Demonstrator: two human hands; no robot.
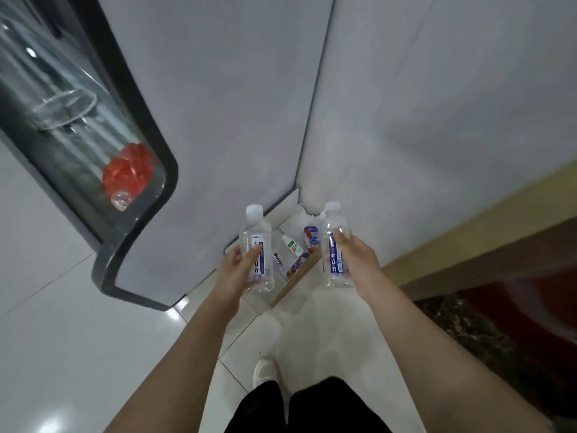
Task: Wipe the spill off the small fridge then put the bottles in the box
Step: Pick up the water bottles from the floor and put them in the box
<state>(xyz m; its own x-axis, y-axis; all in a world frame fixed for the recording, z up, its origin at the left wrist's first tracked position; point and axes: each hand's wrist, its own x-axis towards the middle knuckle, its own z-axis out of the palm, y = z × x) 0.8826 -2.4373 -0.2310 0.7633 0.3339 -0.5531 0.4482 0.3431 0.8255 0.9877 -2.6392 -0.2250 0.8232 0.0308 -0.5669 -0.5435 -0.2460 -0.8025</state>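
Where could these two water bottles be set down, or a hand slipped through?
Bare white floor tiles lie left of the left arm, beside the small fridge, and between the cardboard box and the shoe. The box sits in the wall corner, seen between the held left bottle and right bottle, crowded with drinks.

A pale grey wall (452,89) fills the view from 1 to 2 o'clock. At 3 o'clock a tan wooden ledge (468,232) runs along its lower edge, with a dark mottled stone strip (468,332) below at 4 o'clock. Glossy white floor tiles (62,339) spread at 8 o'clock. At 6 o'clock a white shoe (265,371) shows just beyond black trousers (312,407)
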